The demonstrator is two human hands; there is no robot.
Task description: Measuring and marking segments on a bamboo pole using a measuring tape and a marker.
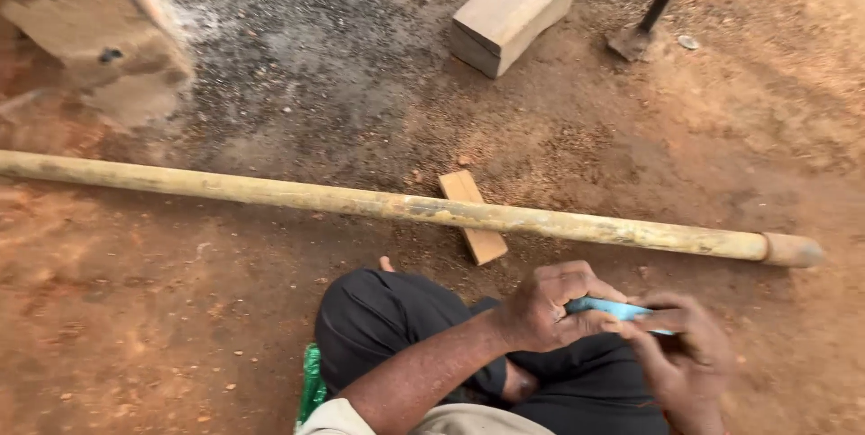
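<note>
Bamboo, a long pole (405, 207) of it, lies across the red dirt with a small wood wedge (473, 216) propping it from below, and right in front of it the person squats with both hands busy. From the head view, the left hand (545, 307) is curled tight over the near end of a thin blue strip (613, 310), fingers (577, 284) folded on top, thumb hidden underneath. The right hand (689, 354) pinches the far end, fingertips closed on it, a bit blurred. So the strip sits between the two hands, over the lap, just short of the pole and not touching it. My read: this is the readying step, the strip being handled or adjusted, and any next move would want a steady grip at both ends. Further back a wood block (512, 13) rests on grey ash, a dark tool (651, 12) stands beside it
</note>
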